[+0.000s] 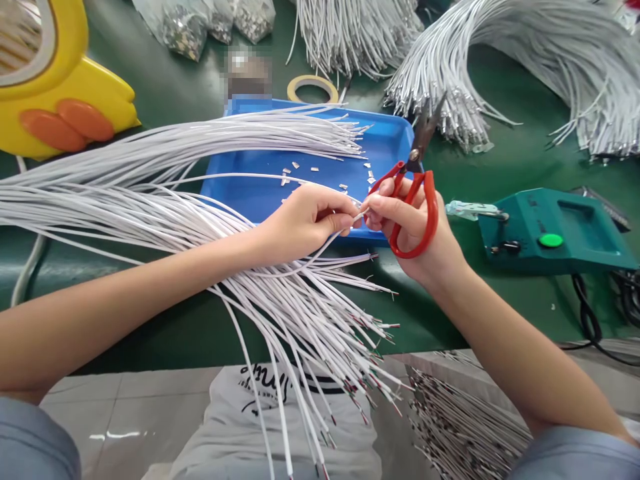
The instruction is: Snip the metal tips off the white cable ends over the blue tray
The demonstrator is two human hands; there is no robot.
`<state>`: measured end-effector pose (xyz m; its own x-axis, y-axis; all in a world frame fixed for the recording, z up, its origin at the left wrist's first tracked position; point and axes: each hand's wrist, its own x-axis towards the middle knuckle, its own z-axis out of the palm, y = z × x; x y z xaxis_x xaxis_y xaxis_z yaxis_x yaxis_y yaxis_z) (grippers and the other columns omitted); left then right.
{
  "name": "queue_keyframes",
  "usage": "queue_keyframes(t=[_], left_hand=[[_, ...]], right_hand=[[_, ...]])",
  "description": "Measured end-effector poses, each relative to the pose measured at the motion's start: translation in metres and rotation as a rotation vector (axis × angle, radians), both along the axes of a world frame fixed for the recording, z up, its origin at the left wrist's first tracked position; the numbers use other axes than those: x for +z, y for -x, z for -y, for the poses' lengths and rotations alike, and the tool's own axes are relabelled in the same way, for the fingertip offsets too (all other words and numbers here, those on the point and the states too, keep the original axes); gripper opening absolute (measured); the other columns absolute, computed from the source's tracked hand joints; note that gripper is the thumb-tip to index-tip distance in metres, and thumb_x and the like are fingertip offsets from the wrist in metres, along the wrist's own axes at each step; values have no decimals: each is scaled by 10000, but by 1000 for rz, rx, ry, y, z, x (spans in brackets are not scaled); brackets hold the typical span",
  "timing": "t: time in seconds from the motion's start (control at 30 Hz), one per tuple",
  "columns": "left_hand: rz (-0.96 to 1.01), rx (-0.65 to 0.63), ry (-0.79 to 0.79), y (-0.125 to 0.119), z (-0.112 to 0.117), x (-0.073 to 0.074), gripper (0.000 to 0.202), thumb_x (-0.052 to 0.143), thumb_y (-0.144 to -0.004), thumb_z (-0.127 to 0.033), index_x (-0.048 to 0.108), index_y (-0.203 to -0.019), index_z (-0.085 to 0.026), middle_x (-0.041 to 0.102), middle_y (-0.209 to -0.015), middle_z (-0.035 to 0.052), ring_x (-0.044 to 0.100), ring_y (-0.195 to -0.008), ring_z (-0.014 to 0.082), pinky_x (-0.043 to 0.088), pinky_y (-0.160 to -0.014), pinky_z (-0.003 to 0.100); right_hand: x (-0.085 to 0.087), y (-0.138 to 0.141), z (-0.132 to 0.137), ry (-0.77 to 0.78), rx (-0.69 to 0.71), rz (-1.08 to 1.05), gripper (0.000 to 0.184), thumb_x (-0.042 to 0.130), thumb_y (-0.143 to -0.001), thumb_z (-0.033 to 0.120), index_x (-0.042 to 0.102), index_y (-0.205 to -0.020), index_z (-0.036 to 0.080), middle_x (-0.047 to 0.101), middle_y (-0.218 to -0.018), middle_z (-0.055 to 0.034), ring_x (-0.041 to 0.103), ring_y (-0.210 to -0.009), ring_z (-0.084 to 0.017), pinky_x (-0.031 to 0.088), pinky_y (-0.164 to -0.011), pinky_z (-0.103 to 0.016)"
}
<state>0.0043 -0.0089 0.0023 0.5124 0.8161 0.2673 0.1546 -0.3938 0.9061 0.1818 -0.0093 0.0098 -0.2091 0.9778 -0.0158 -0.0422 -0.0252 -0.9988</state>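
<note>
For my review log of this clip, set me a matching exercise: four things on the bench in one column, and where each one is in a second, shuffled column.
Things:
1. scissors
2. tape roll
3. teal box
4. single white wire

Places:
A. beyond the far edge of the blue tray
B. pinched between the left hand and the right hand
C. on the green table, to the right of the right hand
D. hooked on the right hand's fingers, blades pointing away

Pairs: 1-D, 2-A, 3-C, 4-B
</note>
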Motion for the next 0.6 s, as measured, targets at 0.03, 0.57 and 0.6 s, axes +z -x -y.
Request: queue_keyframes(t=[0.03,0.57,0.6], left_hand=[[15,25,9,0,0,0,158,523,-781,-58,645,-688,-97,602,-638,8,529,-611,72,441,-598,187],[23,199,-94,-2,1,0,48,685,-711,-139,703,-675,-113,631,-581,13,396,-471,38,310,-428,202],[30,199,-89,-2,1,0,47,692,-701,-133,696,-660,-110,633,-580,13,398,-470,37,314,-429,202]], right_hand=[[0,1,1,-45,-48,17,139,676,-726,199,541,-693,188,519,-620,24,492,-563,-98,400,-546,-260],[2,6,11,-317,-105,216,201,710,-700,145,524,-716,218,607,-721,24,600,-680,-121,524,-673,-300],[2,6,12,-331,-103,230,198,706,-703,143,522,-713,216,607,-723,23,597,-677,-119,521,-669,-298]])
